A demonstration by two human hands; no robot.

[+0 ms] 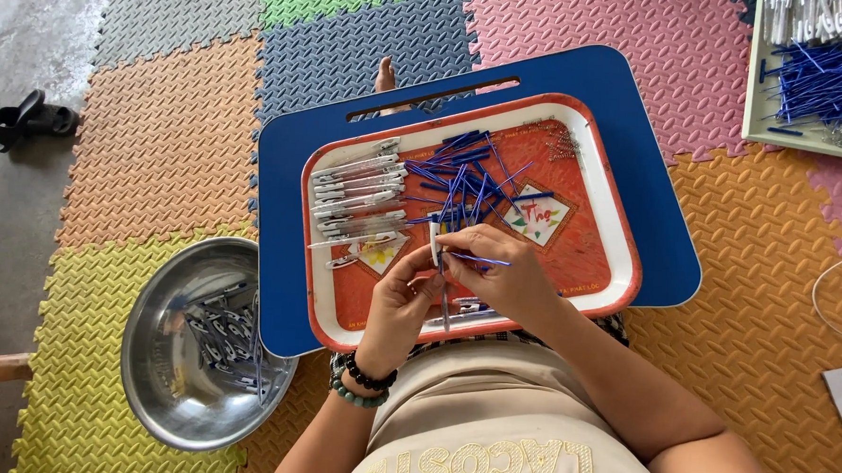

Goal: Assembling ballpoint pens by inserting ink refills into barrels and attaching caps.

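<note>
A: Item in work?

B: A white pen barrel (436,251), held roughly upright over the near half of the red tray (591,236). A thin blue refill (481,260) projects from the grip toward 3 o'clock.

A: Hand status?

B: Left hand (401,307): fingers pinched on the barrel from below, a bead bracelet (362,383) at the wrist. Right hand (505,273): fingertips closed on the refill, meeting the left hand at the barrel (the exact contact point is hidden by the fingers).

A: Tray contents?

B: At 12 o'clock from the hands, a loose pile of blue refills (466,177). At 10 o'clock, a row of clear and white pen barrels (358,196) lying side by side. A small cluster of metal springs (562,143) sits at the far corner, 1 o'clock.

A: Support?

B: The tray rests on a blue lap surface (651,180) with a slot along its far edge.

A: Surroundings?

B: At 8 o'clock, a steel bowl (164,386) holding pens, on the coloured foam floor mats (160,140). At 2 o'clock, well apart, a pale tray (754,100) with more blue refills and white barrels.
</note>
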